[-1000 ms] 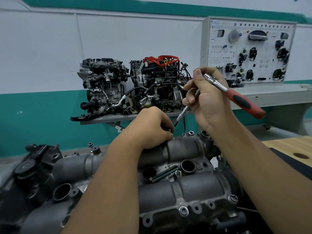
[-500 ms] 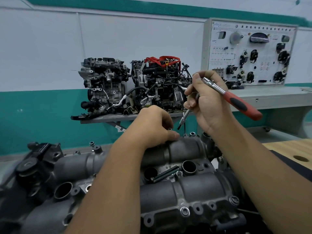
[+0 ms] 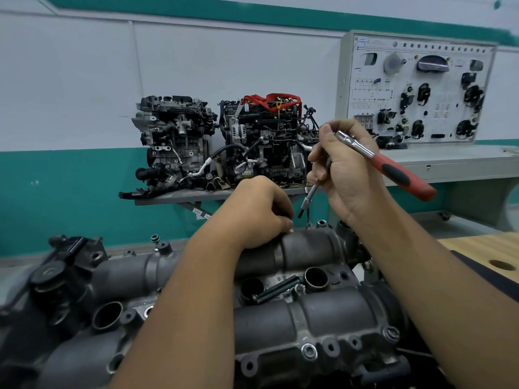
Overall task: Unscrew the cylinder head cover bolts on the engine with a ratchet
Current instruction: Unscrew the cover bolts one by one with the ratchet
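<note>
My left hand [image 3: 261, 211] sits curled on the far ridge of the cylinder head cover [image 3: 309, 313], blocking that bolt spot. My right hand [image 3: 345, 175] holds the ratchet [image 3: 384, 164] up in open air w/ its extension tip hanging just above the cover, near my left knuckles — tight gap there. My forearms cross the cover's middle. A loose bolt [image 3: 276, 289] lies in the valley btwn the plug wells. Cover's right end and front edge are open — bolt heads [image 3: 309, 351] exposed.

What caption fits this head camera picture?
Right hand lifts ratchet off engine; left hand fingers a bolt.
</note>
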{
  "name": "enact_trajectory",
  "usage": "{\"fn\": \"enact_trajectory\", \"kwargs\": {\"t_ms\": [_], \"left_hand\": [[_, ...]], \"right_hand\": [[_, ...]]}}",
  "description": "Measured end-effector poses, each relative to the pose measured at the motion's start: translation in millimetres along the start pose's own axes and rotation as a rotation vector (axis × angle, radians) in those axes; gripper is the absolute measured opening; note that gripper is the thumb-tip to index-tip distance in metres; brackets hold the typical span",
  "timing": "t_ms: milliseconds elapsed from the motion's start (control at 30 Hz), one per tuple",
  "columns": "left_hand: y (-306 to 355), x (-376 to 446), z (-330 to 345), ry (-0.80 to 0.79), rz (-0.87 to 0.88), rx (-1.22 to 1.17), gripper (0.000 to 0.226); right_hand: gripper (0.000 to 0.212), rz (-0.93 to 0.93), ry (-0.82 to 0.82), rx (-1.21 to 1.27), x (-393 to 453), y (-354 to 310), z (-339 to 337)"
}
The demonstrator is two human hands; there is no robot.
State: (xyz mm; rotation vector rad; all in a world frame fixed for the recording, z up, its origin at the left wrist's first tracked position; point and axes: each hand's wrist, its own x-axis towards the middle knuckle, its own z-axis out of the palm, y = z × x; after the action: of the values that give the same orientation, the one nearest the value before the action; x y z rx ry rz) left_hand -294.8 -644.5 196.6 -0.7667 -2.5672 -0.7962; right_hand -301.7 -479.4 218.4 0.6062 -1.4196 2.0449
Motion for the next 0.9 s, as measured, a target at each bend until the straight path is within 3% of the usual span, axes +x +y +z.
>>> {"fn": "enact_trajectory", "kwargs": {"t_ms": [167, 300, 433, 633, 733, 900], "left_hand": [[0.6, -0.5, -0.1, -0.013, 0.011, -0.015, 0.013], [0.2, 0.1, -2.3, -0.019, 0.008, -0.079, 0.028], [0.8, -0.6, -1.4, 0.041, -0.027, -0.081, 0.012], [1.3, -2.0, -4.9, -0.027, -0.033, -0.103, 0.029], [1.6, -1.2, -2.3, 0.022, -0.066, -0.084, 0.012], [0.3, -1.8, -3.2, -0.044, -0.040, -0.117, 0.027]], "right_hand": [[0.009, 0.004, 0.010, -0.002, -0.4, -0.9, -0.6], [0.011, 0.002, 0.008, -0.002, 0.3, -0.2, -1.7], [0.012, 0.005, 0.003, 0.000, 1.3, 0.6, -2.7], [0.011, 0.012, -0.009, 0.000, 0.8, 0.3, -2.7], [0.010, 0.015, -0.009, -0.008, 0.3, 0.4, -3.1], [0.010, 0.016, -0.008, -0.019, 0.3, 1.2, -2.4]]}}
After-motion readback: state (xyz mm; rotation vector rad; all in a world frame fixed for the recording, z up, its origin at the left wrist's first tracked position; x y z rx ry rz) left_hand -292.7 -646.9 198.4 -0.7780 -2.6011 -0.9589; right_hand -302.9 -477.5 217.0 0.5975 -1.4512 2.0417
